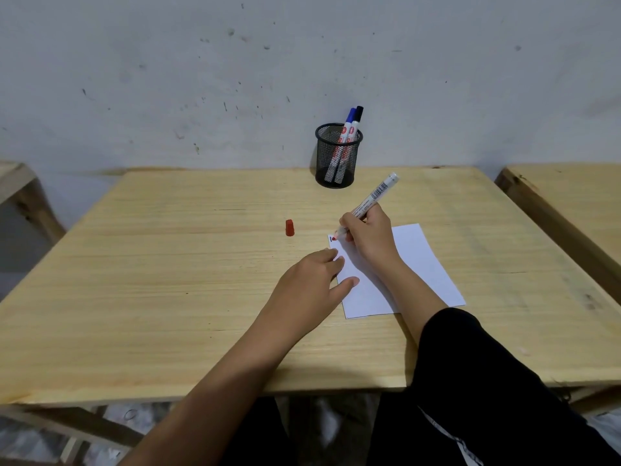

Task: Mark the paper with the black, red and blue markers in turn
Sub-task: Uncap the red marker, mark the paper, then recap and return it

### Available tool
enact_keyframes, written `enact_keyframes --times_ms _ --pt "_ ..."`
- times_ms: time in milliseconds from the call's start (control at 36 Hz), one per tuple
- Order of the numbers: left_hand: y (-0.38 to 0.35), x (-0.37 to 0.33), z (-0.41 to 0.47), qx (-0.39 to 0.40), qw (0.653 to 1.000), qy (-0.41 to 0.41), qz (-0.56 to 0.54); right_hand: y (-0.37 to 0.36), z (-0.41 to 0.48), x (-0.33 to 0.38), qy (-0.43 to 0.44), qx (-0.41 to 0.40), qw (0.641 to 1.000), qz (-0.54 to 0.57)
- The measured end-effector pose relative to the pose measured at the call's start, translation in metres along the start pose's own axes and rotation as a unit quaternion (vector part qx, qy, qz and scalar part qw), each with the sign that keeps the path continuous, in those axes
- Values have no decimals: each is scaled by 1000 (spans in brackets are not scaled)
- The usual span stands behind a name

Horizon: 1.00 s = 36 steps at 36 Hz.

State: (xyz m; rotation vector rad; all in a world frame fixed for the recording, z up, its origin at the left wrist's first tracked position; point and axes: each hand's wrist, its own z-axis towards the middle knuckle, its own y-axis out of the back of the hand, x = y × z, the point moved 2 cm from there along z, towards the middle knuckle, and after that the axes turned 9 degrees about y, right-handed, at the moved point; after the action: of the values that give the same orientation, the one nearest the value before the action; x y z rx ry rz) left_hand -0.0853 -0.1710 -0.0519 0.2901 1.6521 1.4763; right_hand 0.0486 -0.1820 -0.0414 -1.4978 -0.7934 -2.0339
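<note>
A white paper (423,264) lies on the wooden table (168,264), right of centre. My right hand (369,237) grips the uncapped red marker (376,195), its red tip touching the paper's top left corner beside a short black mark (332,238). My left hand (309,280) rests flat with fingertips pressing the paper's left edge. The red cap (290,228) stands on the table to the left of the paper. The blue marker (347,127) and the black marker (357,122) stand capped in a black mesh cup (337,159) at the table's back edge.
A stained grey wall rises right behind the table. Another wooden table (571,203) stands close on the right, and part of a wooden frame (20,186) shows at the left. My black sleeve (470,364) covers the near right edge.
</note>
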Motion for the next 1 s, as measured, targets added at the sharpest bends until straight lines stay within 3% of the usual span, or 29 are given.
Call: enact_keyframes --times_ms 333,556,722,778,861,917,1000 --pt "0 0 0 -3 1000 -5 -2 0 -2 2 -6 2 1000 13" --pt "1 2 3 -6 1000 -5 -13 10 2 -1 -76 -44 968 236" --pt "7 4 12 24 998 18 -49 26 14 6 -27 -42 964 260" --pt "13 5 16 10 994 17 -106 30 18 11 -13 -33 963 266" --pt "31 8 27 -74 984 25 -157 35 22 20 -1 -22 956 292" --pt "42 17 38 -123 979 35 -157 38 22 24 2 -12 952 306" --pt "46 35 58 -116 984 65 -118 40 22 28 1 2 947 322"
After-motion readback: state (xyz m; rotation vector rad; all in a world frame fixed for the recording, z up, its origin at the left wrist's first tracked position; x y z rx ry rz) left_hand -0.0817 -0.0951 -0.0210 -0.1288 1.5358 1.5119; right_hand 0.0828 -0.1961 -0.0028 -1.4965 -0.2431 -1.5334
